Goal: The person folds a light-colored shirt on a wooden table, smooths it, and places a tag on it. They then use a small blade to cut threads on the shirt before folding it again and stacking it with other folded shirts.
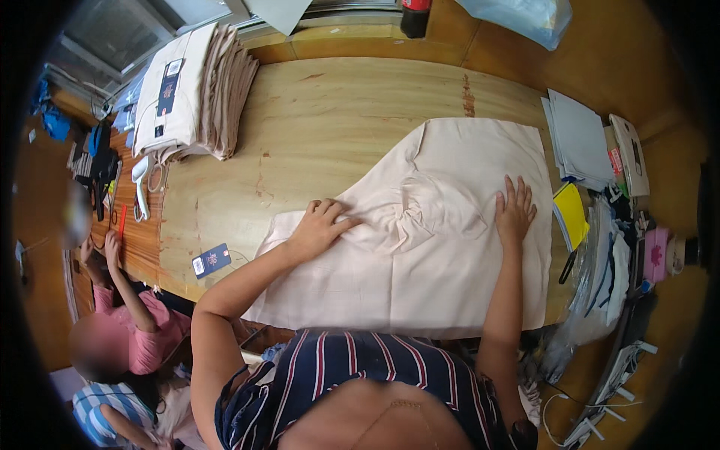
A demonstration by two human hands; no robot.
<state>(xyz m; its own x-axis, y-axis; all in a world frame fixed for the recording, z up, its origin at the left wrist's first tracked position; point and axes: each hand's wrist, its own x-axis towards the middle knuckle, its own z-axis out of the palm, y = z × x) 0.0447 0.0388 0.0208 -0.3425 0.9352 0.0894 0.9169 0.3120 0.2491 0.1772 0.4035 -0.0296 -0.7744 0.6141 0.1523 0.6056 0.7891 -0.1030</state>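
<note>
A pale pink cloth (465, 277) lies spread over the wooden table in front of me, with a bunched, wrinkled patch near its middle. My left hand (321, 228) rests on the cloth's left part, fingers slightly bent and thumb stretched toward the wrinkles. On the right part, my right hand (514, 212) lies flat with its fingers spread. Neither hand grips anything. Left of the cloth, a dark tag (211, 260) with a thin string lies on the table.
A tall stack of folded pale garments (184, 94) stands at the back left, beside a white handheld tool (141, 176) and a tape roll (156, 178). Papers (577, 139) and a yellow packet (571, 216) line the right edge. Another person in pink (157, 330) sits at the left.
</note>
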